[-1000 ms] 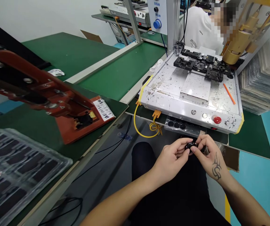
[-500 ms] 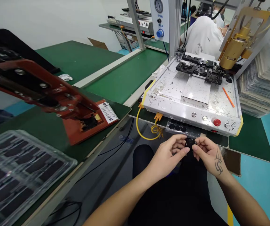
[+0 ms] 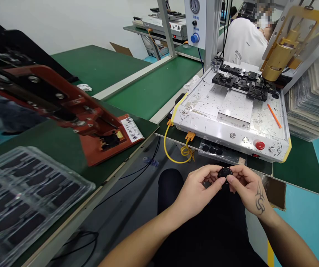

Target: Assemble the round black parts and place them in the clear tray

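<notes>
A small round black part (image 3: pixel 225 172) is pinched between both hands above my lap. My left hand (image 3: pixel 200 187) grips its left side with thumb and fingers. On the right side, my right hand (image 3: pixel 246 185) holds it, thumb at the lower edge. Just beyond the hands, a clear plastic strip with round black pieces (image 3: pixel 212 150) lies under the front of a white machine (image 3: pixel 209 118). Black fixtures (image 3: pixel 241 82) and an orange stick (image 3: pixel 274 115) rest on the machine's top.
A red press (image 3: pixel 92 155) stands on the green table at left, beside a clear tray (image 3: pixel 65 174) of dark parts. Stacked trays (image 3: pixel 309 100) are at right. A gold cylinder (image 3: pixel 277 61) hangs over the machine. A person in a white shirt (image 3: pixel 242 42) sits behind.
The camera view has shifted slightly, so the surroundings sit further right. Both hands have drawn closer round the black part, which now shows its round face more fully.
</notes>
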A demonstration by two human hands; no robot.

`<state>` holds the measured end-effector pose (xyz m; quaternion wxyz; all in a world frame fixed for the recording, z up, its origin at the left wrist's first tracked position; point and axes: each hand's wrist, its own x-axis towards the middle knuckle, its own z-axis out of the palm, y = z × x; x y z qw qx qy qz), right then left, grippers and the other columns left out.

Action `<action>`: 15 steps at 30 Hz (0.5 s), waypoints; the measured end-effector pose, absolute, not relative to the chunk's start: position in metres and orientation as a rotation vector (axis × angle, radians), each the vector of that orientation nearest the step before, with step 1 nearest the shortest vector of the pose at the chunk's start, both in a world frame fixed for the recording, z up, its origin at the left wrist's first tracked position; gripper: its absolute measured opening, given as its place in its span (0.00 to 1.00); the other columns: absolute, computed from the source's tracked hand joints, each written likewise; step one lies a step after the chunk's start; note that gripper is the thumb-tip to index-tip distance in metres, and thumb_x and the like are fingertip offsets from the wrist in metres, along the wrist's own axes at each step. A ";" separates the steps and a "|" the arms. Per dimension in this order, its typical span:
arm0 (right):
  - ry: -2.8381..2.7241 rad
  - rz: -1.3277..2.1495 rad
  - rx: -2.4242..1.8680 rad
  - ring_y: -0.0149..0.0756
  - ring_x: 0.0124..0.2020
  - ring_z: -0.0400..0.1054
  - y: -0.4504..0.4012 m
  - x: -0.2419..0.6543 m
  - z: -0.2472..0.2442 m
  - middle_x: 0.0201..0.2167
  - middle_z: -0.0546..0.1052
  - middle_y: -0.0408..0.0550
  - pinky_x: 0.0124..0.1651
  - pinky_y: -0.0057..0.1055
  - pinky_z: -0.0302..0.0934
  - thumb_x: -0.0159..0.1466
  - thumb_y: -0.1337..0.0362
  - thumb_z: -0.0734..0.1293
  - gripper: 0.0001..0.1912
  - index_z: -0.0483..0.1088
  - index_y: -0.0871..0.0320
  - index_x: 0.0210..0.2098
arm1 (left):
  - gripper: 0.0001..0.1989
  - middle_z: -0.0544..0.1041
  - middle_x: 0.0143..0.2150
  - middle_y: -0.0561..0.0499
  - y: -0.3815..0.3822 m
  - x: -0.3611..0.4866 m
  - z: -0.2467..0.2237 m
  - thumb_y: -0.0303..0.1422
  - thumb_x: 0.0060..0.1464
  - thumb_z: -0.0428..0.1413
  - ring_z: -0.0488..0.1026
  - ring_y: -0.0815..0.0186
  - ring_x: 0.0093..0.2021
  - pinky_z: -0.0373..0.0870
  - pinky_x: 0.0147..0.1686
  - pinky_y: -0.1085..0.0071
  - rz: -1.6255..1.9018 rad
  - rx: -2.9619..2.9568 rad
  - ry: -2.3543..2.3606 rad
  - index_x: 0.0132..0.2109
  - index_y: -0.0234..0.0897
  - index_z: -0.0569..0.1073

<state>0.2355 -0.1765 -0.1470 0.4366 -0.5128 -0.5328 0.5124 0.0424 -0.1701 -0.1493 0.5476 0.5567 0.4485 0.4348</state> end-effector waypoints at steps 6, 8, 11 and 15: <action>-1.342 1.266 -1.282 0.35 0.26 0.73 -0.179 0.235 -0.143 0.28 0.78 0.43 0.31 0.33 0.73 0.68 0.50 0.75 0.14 0.79 0.53 0.44 | 0.10 0.84 0.41 0.46 -0.172 0.042 -0.145 0.37 0.65 0.63 0.80 0.61 0.38 0.78 0.41 0.67 1.006 1.317 1.055 0.49 0.37 0.81; -1.365 1.274 -1.282 0.35 0.27 0.74 -0.180 0.236 -0.141 0.29 0.78 0.43 0.33 0.33 0.74 0.69 0.52 0.74 0.13 0.79 0.54 0.46 | 0.09 0.83 0.40 0.47 -0.172 0.043 -0.144 0.36 0.65 0.62 0.80 0.62 0.38 0.78 0.41 0.67 1.005 1.315 1.051 0.49 0.37 0.81; -1.371 1.287 -1.259 0.34 0.28 0.74 -0.180 0.237 -0.140 0.30 0.78 0.42 0.33 0.31 0.73 0.70 0.54 0.73 0.11 0.78 0.54 0.46 | 0.08 0.83 0.41 0.48 -0.173 0.044 -0.143 0.35 0.66 0.62 0.80 0.62 0.39 0.78 0.42 0.67 1.010 1.319 1.043 0.48 0.38 0.80; -1.359 1.288 -1.247 0.32 0.25 0.72 -0.179 0.237 -0.140 0.27 0.77 0.40 0.31 0.29 0.71 0.70 0.56 0.73 0.09 0.77 0.54 0.43 | 0.05 0.82 0.40 0.50 -0.175 0.045 -0.140 0.33 0.66 0.61 0.80 0.63 0.38 0.78 0.42 0.68 1.026 1.333 1.024 0.47 0.38 0.79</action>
